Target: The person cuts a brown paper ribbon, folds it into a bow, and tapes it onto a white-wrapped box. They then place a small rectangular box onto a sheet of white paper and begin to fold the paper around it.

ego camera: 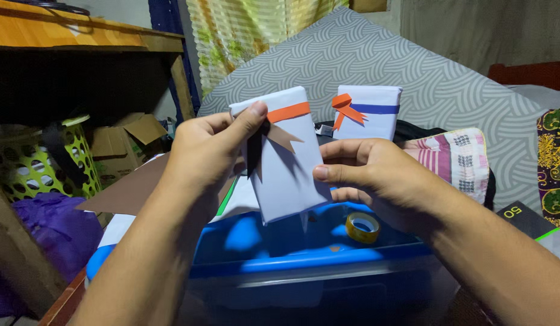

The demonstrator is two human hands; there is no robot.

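Above the blue bin lid [304, 253], both hands grip a white wrapped box [289, 175]: left hand [207, 151] pinches its orange band [289, 112]; right hand [376, 175] should steady the edge.

One view only, from the person's head, looking forward and slightly down along both forearms, which rise from the near bottom edge. It sits close: the left hand [210, 148] and right hand [376, 175] fill the centre. Below them, near, runs the blue bin lid [280, 247]. Far ahead rises a patterned grey cushion [376, 66]; far left, a wooden table [80, 33].
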